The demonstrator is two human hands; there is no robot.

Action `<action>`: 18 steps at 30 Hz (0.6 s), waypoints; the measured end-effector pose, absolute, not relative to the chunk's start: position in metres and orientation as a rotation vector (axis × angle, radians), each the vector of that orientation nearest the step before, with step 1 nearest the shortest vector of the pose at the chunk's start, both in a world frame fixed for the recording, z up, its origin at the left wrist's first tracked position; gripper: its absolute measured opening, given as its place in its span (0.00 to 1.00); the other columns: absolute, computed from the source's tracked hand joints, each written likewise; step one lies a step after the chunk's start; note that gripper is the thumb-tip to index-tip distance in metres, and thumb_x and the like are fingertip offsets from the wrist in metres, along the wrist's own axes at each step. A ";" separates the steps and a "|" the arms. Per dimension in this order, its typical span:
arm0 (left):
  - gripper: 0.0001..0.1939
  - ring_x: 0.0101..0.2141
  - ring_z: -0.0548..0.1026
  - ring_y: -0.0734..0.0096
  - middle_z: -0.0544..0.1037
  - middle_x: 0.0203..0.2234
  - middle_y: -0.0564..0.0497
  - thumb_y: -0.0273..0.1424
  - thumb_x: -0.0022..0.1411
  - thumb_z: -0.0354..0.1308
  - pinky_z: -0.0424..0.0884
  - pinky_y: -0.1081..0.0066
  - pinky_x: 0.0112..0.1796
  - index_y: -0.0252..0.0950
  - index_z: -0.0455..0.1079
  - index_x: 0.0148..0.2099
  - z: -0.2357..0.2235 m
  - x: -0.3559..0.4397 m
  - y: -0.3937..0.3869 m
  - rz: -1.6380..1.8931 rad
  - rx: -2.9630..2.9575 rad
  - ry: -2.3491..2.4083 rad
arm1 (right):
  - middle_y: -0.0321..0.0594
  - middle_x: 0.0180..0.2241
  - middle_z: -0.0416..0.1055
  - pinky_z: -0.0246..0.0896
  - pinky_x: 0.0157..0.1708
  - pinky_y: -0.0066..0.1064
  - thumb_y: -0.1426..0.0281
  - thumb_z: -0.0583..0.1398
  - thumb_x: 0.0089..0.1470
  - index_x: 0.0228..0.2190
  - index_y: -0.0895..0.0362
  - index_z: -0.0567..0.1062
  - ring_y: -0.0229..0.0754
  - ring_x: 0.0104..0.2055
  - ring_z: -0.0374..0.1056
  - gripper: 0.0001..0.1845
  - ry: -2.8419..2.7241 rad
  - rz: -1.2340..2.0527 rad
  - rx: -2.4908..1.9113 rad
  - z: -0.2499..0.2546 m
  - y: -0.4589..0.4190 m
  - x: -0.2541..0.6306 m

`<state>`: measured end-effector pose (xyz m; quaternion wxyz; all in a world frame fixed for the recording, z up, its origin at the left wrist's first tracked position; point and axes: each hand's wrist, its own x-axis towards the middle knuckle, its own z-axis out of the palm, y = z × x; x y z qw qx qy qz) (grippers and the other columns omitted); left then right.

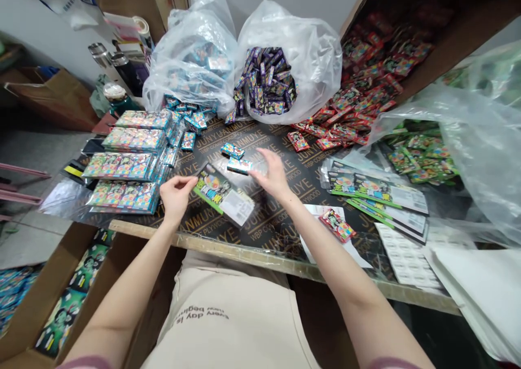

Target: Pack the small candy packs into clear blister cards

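Note:
My left hand pinches the upper left corner of a flat printed bag with a green edge and a white label panel. The bag lies tilted over the dark table. My right hand is open, thumb and fingers apart, just right of two small blue boxes. Its thumb is close to the nearer blue box; whether they touch I cannot tell. The other blue box lies just behind it.
Stacked filled packs stand at left. Behind are plastic bags of blue boxes and purple boxes. Red boxes spill from a carton; green ones lie right. More flat bags, a lone red pack and a sticker sheet lie right.

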<state>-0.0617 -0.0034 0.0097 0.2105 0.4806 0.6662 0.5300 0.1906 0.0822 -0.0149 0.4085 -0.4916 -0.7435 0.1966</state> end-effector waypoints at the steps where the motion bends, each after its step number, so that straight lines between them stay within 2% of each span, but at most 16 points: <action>1: 0.09 0.28 0.77 0.67 0.80 0.25 0.49 0.34 0.50 0.64 0.74 0.69 0.34 0.32 0.76 0.31 -0.001 -0.073 -0.008 1.378 1.305 1.944 | 0.51 0.54 0.67 0.58 0.54 0.52 0.66 0.67 0.44 0.54 0.56 0.66 0.57 0.56 0.62 0.35 -1.938 0.507 -1.291 -0.028 0.095 0.187; 3: 0.11 0.29 0.78 0.64 0.80 0.26 0.47 0.33 0.49 0.64 0.74 0.66 0.36 0.32 0.76 0.34 -0.017 -0.089 -0.018 1.174 1.343 2.067 | 0.53 0.54 0.67 0.57 0.53 0.55 0.70 0.67 0.42 0.55 0.57 0.66 0.60 0.56 0.61 0.36 -2.036 0.560 -1.372 -0.049 0.111 0.181; 5: 0.14 0.34 0.78 0.60 0.80 0.32 0.45 0.34 0.49 0.64 0.73 0.63 0.40 0.33 0.76 0.38 -0.022 -0.094 -0.025 1.057 1.459 2.141 | 0.52 0.52 0.69 0.57 0.52 0.55 0.73 0.67 0.42 0.53 0.58 0.68 0.59 0.55 0.63 0.34 -2.059 0.626 -1.383 -0.057 0.116 0.178; 7: 0.16 0.39 0.77 0.58 0.79 0.37 0.43 0.38 0.50 0.64 0.72 0.62 0.41 0.34 0.76 0.40 -0.015 -0.089 -0.026 1.062 1.496 2.108 | 0.50 0.50 0.71 0.58 0.53 0.51 0.75 0.66 0.42 0.50 0.57 0.70 0.56 0.53 0.65 0.30 -2.063 0.734 -1.265 -0.051 0.109 0.179; 9: 0.20 0.39 0.77 0.59 0.79 0.38 0.43 0.42 0.50 0.63 0.73 0.64 0.39 0.34 0.75 0.42 -0.001 -0.075 -0.021 1.084 1.342 1.896 | 0.46 0.50 0.71 0.58 0.54 0.47 0.76 0.64 0.44 0.49 0.56 0.71 0.51 0.53 0.66 0.27 -2.115 0.899 -1.024 -0.034 0.093 0.183; 11: 0.24 0.35 0.77 0.62 0.79 0.36 0.44 0.43 0.49 0.65 0.73 0.67 0.34 0.32 0.74 0.45 0.010 -0.057 -0.012 0.970 1.120 1.549 | 0.43 0.50 0.71 0.59 0.55 0.43 0.76 0.61 0.49 0.50 0.53 0.71 0.47 0.53 0.66 0.25 -2.204 1.063 -0.769 -0.013 0.071 0.187; 14: 0.28 0.27 0.76 0.69 0.79 0.28 0.48 0.37 0.41 0.71 0.71 0.71 0.30 0.30 0.73 0.45 0.016 -0.027 -0.004 0.738 0.905 1.138 | 0.42 0.54 0.68 0.57 0.57 0.42 0.76 0.57 0.54 0.54 0.51 0.66 0.44 0.57 0.63 0.26 -2.277 1.136 -0.619 0.012 0.037 0.193; 16: 0.31 0.23 0.75 0.73 0.78 0.25 0.51 0.33 0.37 0.73 0.70 0.74 0.28 0.30 0.72 0.46 0.013 -0.010 -0.002 0.789 0.781 1.082 | 0.44 0.59 0.61 0.52 0.60 0.45 0.72 0.58 0.54 0.58 0.50 0.61 0.47 0.62 0.56 0.30 -2.236 1.038 -0.711 0.018 0.019 0.195; 18: 0.35 0.22 0.74 0.74 0.78 0.24 0.52 0.32 0.37 0.73 0.70 0.74 0.27 0.30 0.68 0.49 0.009 0.001 -0.003 0.908 0.675 1.106 | 0.48 0.63 0.54 0.48 0.61 0.49 0.66 0.64 0.50 0.61 0.51 0.55 0.52 0.64 0.51 0.40 -2.181 0.880 -0.847 0.017 0.006 0.196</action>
